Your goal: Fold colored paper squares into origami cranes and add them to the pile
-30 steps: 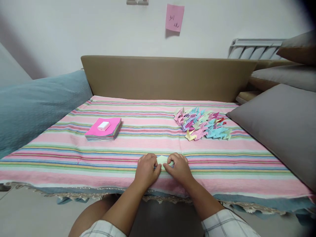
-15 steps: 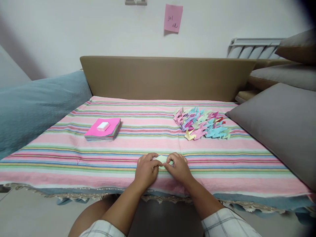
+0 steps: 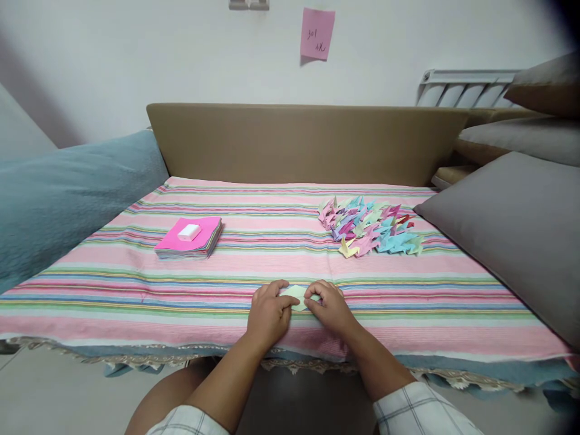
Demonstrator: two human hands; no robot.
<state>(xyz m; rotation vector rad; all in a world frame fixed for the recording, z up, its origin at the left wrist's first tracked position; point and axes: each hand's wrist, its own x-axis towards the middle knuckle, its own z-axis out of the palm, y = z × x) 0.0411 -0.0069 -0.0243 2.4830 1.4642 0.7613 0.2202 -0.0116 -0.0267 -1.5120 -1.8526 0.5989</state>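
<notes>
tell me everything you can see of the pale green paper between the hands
The pale green paper is a small, matte piece that looks folded, with angled edges and a blunt peak on its far side. It lies roughly flat on the striped cloth, near the cloth's front edge. The left hand rests its thumb across it, while the right hand has thumb and forefinger at its right part. Fingers hide both ends, so its full outline cannot be told.
</notes>
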